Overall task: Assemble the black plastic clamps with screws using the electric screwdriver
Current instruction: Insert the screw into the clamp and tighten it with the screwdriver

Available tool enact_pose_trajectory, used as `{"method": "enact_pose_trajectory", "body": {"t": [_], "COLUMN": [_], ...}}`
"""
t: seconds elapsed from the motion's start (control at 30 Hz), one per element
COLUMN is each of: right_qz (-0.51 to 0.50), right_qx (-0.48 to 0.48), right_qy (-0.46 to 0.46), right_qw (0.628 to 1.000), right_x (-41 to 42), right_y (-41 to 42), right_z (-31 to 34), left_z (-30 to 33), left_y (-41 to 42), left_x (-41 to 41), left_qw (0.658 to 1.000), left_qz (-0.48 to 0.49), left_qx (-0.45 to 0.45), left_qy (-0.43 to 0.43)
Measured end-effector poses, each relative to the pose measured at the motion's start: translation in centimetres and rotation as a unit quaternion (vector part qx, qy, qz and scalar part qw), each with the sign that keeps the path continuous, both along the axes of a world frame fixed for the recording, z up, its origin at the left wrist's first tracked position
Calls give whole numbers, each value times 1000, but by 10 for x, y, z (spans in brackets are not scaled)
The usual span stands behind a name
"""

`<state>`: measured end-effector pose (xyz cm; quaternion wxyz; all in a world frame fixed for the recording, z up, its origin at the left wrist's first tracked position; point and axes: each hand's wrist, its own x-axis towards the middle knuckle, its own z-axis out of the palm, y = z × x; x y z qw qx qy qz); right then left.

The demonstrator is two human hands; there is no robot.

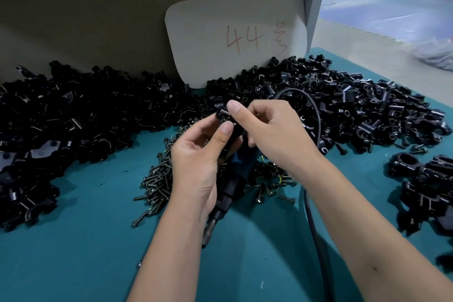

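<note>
My left hand (196, 162) and my right hand (272, 130) meet above the table's middle. Together they hold a small black plastic clamp (221, 115) between thumbs and fingertips. The electric screwdriver (228, 193), black and blue, lies under my hands with its metal tip pointing toward me; my right hand's lower fingers seem curled round its upper end. A pile of dark screws (159, 179) lies just left of the screwdriver. Its black cable (311, 223) loops behind my right hand and runs down the table.
Large heaps of loose black clamp parts (73, 117) cover the left and back right (367, 105) of the teal table (85, 252). Assembled clamps (426, 184) sit at the right edge. A grey card (235, 37) marked 44 leans on the back wall.
</note>
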<state>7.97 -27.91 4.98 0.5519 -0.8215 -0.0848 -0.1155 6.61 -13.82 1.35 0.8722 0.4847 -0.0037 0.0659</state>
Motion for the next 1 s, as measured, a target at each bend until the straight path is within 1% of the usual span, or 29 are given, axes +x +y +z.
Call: {"method": "enact_pose_trajectory", "body": {"t": [0.1,0.13,0.27,0.37,0.53,0.6,0.67,0.73,0.8,0.87,0.93,1.0], "right_qz": [109,128,135,151,166,169,161,146,129,131,152,161], "right_qx": [-13,-16,5,37,63,52,3,-73,-160,-251,-344,-393], "right_qy": [15,10,-13,0,28,47,62,71,99,144,200,244], "right_qw": [994,992,991,988,984,983,985,984,974,948,905,872], "right_x": [3,4,6,5,3,2,1,1,1,-1,-3,-6], "right_y": [-11,-15,-22,-25,-29,-30,-33,-40,-49,-58,-61,-58], "right_z": [-2,-4,-7,-4,-3,1,5,9,16,23,26,24], "left_z": [2,3,5,7,6,5,6,6,6,6,6,7], "left_y": [5,7,9,11,10,9,6,4,5,7,8,8], "left_x": [1,1,-2,-2,0,1,1,0,1,1,0,-1], "left_qw": [999,999,996,996,998,999,999,1000,999,999,999,999], "left_qz": [-21,-32,-67,-79,-50,-38,-26,-15,-2,5,3,-1], "left_qx": [-30,-38,-48,-39,-25,-21,-12,-11,-16,-21,-24,-24], "left_qy": [10,12,20,19,16,13,14,24,31,33,34,37]}}
